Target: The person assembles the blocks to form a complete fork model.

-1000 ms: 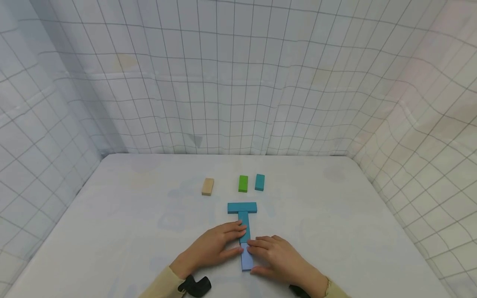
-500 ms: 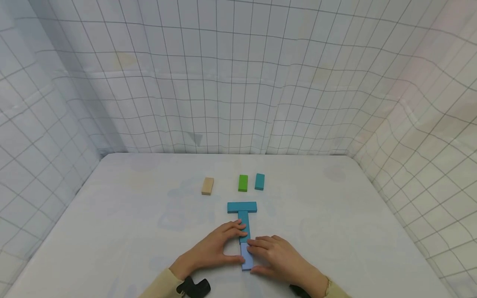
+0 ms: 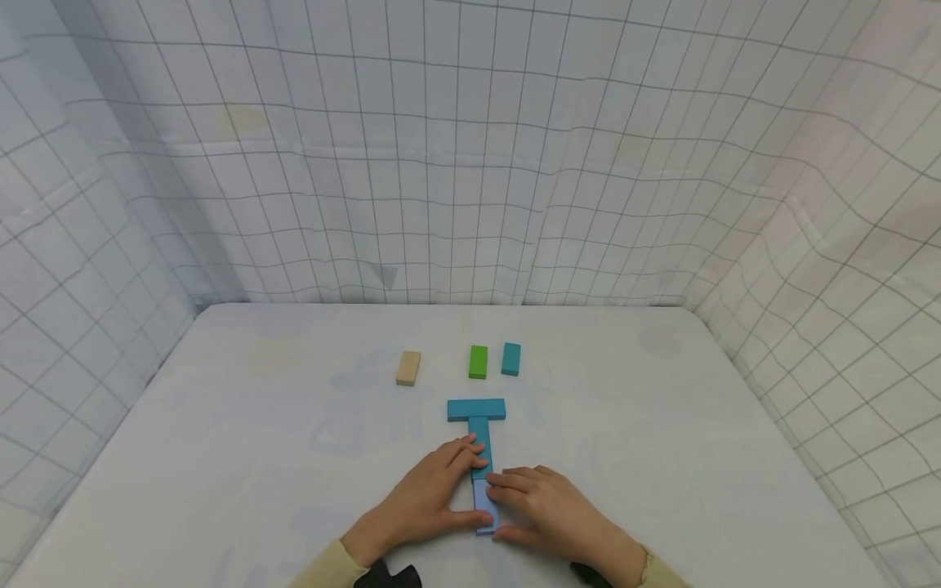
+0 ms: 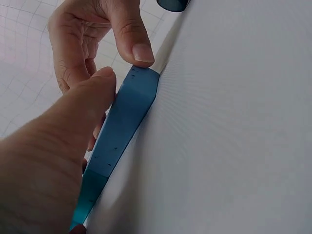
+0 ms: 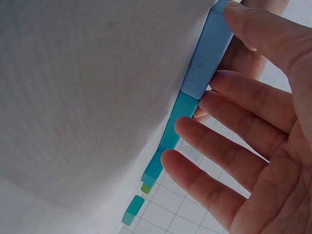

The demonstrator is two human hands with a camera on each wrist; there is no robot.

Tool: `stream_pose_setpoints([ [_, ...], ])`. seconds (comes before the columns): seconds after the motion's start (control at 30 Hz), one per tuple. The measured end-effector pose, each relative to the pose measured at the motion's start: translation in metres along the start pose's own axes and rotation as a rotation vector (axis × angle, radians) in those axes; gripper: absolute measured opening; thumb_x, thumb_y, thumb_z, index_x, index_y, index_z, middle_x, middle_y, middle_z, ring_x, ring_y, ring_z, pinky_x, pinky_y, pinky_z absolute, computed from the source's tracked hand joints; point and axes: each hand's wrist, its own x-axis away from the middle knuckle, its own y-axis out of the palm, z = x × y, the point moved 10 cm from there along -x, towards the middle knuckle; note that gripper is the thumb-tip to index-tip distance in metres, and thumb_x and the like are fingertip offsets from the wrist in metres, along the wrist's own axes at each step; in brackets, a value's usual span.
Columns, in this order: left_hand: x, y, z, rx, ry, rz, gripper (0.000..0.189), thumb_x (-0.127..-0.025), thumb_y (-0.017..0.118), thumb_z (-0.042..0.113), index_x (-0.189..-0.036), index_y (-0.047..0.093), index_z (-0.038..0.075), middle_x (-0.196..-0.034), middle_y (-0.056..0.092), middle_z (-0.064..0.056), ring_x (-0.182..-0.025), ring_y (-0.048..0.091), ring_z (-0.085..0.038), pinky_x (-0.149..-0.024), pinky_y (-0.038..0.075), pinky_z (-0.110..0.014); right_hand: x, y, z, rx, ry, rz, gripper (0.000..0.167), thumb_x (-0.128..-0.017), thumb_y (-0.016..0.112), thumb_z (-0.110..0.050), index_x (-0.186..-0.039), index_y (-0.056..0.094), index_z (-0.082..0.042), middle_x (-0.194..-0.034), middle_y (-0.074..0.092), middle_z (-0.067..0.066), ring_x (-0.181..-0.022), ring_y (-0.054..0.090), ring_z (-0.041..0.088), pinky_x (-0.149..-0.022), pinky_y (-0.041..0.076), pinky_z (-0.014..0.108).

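Note:
A light blue block lies end to end with a teal block. Across the far end of the teal block lies another teal block, making a T. My left hand touches from the left, its fingertips over the stem block and its thumb on the light blue block near the close end. From the right, my right hand rests its fairly straight fingers near the joint. In the right wrist view its thumb touches the near end of the light blue block.
Beyond the T lie a tan block, a green block and a short teal block. They stand on the white tabletop. Gridded white curtains enclose the back and sides.
My left thumb has slid toward me and rightward onto the light blue block, spreading from the fingers. The right hand and the blocks look almost unmoved.

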Motion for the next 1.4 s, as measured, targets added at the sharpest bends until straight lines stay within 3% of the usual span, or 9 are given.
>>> stream_pose_setpoints([
  [0.37, 0.0, -0.001, 0.002, -0.062, 0.001, 0.025, 0.069, -0.078, 0.057, 0.071, -0.126, 0.051, 0.021, -0.144, 0.04, -0.001, -0.136, 0.03, -0.021, -0.103, 0.034, -0.045, 0.0, -0.003, -0.001, -0.004, -0.016, 0.023, 0.048, -0.089, 0.062, -0.047, -0.121, 0.066, -0.012, -0.129, 0.057, -0.002, -0.116, 0.054, 0.015, -0.087, 0.048, 0.041],
  [0.67, 0.001, 0.0, 0.002, -0.019, 0.001, -0.004, 0.073, -0.08, 0.056, 0.069, -0.137, 0.047, 0.023, -0.144, 0.038, 0.0, -0.136, 0.03, -0.02, -0.102, 0.035, -0.048, 0.0, 0.0, 0.0, -0.019, -0.004, 0.002, 0.048, -0.089, 0.062, -0.048, -0.122, 0.066, -0.014, -0.13, 0.057, -0.003, -0.116, 0.053, 0.014, -0.086, 0.049, 0.043],
  [0.93, 0.001, -0.003, 0.004, -0.004, 0.016, 0.009, 0.073, -0.08, 0.059, 0.067, -0.136, 0.049, 0.022, -0.142, 0.039, 0.002, -0.136, 0.029, -0.019, -0.102, 0.034, -0.047, -0.001, -0.002, -0.002, -0.005, -0.01, 0.008, 0.049, -0.088, 0.063, -0.048, -0.122, 0.066, -0.013, -0.129, 0.058, -0.002, -0.116, 0.054, 0.015, -0.086, 0.049, 0.045],
  [1.13, 0.0, 0.001, 0.002, 0.001, 0.016, 0.005, 0.074, -0.079, 0.058, 0.069, -0.136, 0.049, 0.023, -0.141, 0.039, 0.003, -0.136, 0.029, -0.018, -0.103, 0.034, -0.046, -0.002, -0.002, -0.002, -0.019, 0.006, -0.041, 0.051, -0.088, 0.062, -0.051, -0.122, 0.065, -0.013, -0.129, 0.057, -0.002, -0.116, 0.053, 0.016, -0.086, 0.049, 0.047],
  [1.27, 0.0, 0.003, 0.001, 0.01, 0.009, -0.008, 0.073, -0.078, 0.058, 0.069, -0.135, 0.05, 0.023, -0.142, 0.038, 0.002, -0.136, 0.028, -0.019, -0.103, 0.033, -0.046, -0.004, -0.007, -0.003, -0.045, -0.036, -0.041, 0.048, -0.087, 0.064, -0.049, -0.118, 0.068, -0.012, -0.125, 0.06, -0.001, -0.114, 0.055, 0.014, -0.087, 0.049, 0.042],
  [1.4, 0.0, 0.001, 0.0, 0.008, 0.005, 0.0, 0.074, -0.078, 0.058, 0.07, -0.134, 0.051, 0.023, -0.143, 0.038, 0.0, -0.136, 0.029, -0.02, -0.103, 0.033, -0.047, -0.013, -0.025, 0.002, -0.133, -0.09, 0.015, 0.038, -0.086, 0.068, -0.043, -0.11, 0.072, -0.014, -0.113, 0.065, -0.004, -0.107, 0.057, 0.009, -0.087, 0.048, 0.033],
])
